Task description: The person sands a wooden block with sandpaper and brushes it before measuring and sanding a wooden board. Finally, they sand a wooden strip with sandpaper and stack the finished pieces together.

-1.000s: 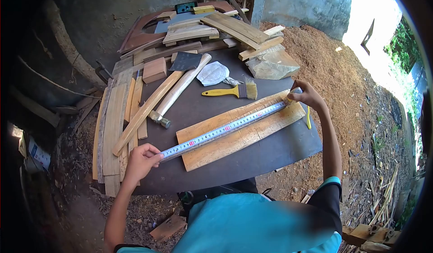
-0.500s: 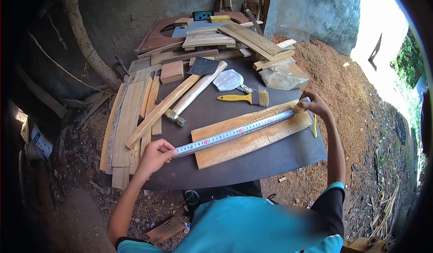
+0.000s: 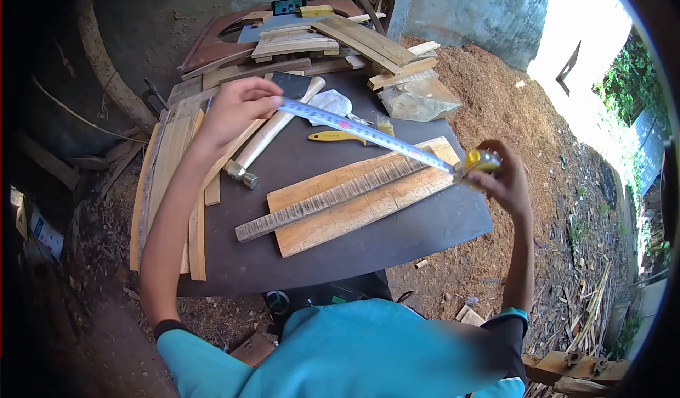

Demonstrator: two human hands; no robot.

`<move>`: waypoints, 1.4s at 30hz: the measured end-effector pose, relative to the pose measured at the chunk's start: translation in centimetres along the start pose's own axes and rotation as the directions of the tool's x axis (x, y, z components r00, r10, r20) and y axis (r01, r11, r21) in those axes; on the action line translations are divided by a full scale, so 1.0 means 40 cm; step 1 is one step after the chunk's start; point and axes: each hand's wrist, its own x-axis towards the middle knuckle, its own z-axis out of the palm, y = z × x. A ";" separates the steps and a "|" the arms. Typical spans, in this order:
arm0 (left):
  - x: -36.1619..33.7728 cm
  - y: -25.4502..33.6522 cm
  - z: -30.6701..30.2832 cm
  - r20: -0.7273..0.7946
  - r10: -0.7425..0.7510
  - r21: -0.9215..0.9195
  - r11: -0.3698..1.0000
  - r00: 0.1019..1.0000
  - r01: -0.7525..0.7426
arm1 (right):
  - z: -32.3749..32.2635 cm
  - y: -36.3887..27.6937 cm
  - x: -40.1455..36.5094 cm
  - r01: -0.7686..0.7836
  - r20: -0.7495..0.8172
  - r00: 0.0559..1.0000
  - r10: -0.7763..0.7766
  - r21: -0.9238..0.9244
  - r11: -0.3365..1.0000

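Observation:
A tape measure stretches between my hands, its blade slanting down from left to right above the table. My left hand pinches the free end of the blade, raised over the hammer. In my right hand is the yellow and silver case, near the right end of the boards. Below the blade, a narrow rough-sawn wooden strip lies along the top of a wider plank. A yellow-handled paintbrush rests behind the plank, its bristles partly hidden by the blade.
Long boards line the table's left side. Stacked wood pieces and a phone are at the back. A wrapped block stands at the back right, beside a sawdust heap. A white cloth lies mid-table.
My left hand has lifted the tape's end up and away from the wooden strip, uncovering it. My right hand has moved the case slightly off the plank's right end.

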 end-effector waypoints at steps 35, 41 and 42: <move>-0.108 -0.146 0.304 0.164 0.083 -0.006 0.997 0.983 -0.083 | 0.359 -0.068 -0.176 -0.720 0.711 0.694 0.117 0.687 0.098; -0.168 -0.252 0.304 0.246 0.202 0.642 0.698 0.948 -0.316 | 0.303 -0.067 -0.121 -0.641 0.620 0.750 0.231 0.593 0.487; -0.147 -0.222 0.286 0.270 0.072 0.573 0.789 0.960 -0.221 | 0.300 -0.070 -0.114 -0.629 0.611 0.751 0.249 0.550 0.550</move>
